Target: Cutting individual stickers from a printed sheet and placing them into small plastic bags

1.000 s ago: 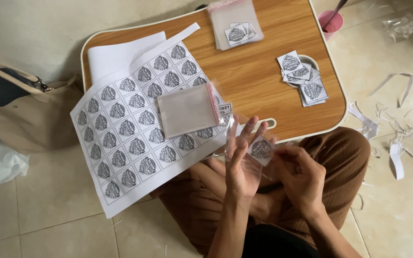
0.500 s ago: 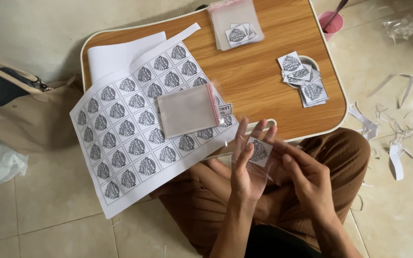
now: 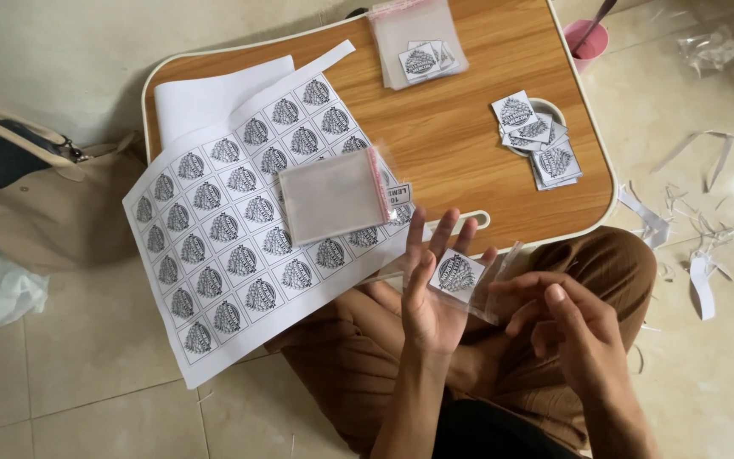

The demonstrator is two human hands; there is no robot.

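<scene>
My left hand (image 3: pixel 429 297) is raised above my lap, palm toward me, fingers spread, with a small clear plastic bag (image 3: pixel 477 280) holding a square printed label (image 3: pixel 457 273) against its fingertips. My right hand (image 3: pixel 575 331) is beside it, thumb and fingers pinching the bag's right edge. A large white sheet of printed labels (image 3: pixel 231 229) hangs off the front left of the small wooden lap table (image 3: pixel 452 144). A stack of empty clear bags with a red strip (image 3: pixel 337 195) lies on that sheet.
A pile of cut labels (image 3: pixel 537 140) rests at the table's right. Filled clear bags (image 3: pixel 418 42) lie at the far edge. A pink cup (image 3: pixel 586 38) stands past the right corner. Paper strips (image 3: pixel 690 246) litter the tiled floor at right. A beige bag (image 3: pixel 36 195) lies left.
The bag with the label has moved slightly right and up in my left fingers. My right hand has shifted right and turned, its fingers now on the bag's edge.
</scene>
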